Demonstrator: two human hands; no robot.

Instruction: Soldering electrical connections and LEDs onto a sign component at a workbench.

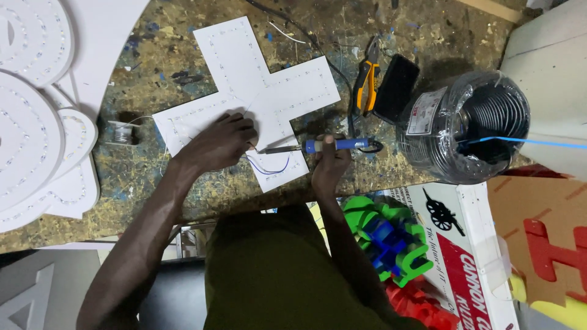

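We are soldering: our left hand [219, 142] pinches thin blue and white wires [269, 166] against the white cross-shaped plastic panel [257, 91] lying on the paint-spattered table [183, 64], while our right hand [330, 164] grips the blue-handled soldering iron [318, 146], tip at the joint. Next, we judge, calls for steady tip contact there.

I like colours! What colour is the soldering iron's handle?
Blue, in the head view: the soldering iron's handle, held by the right hand.
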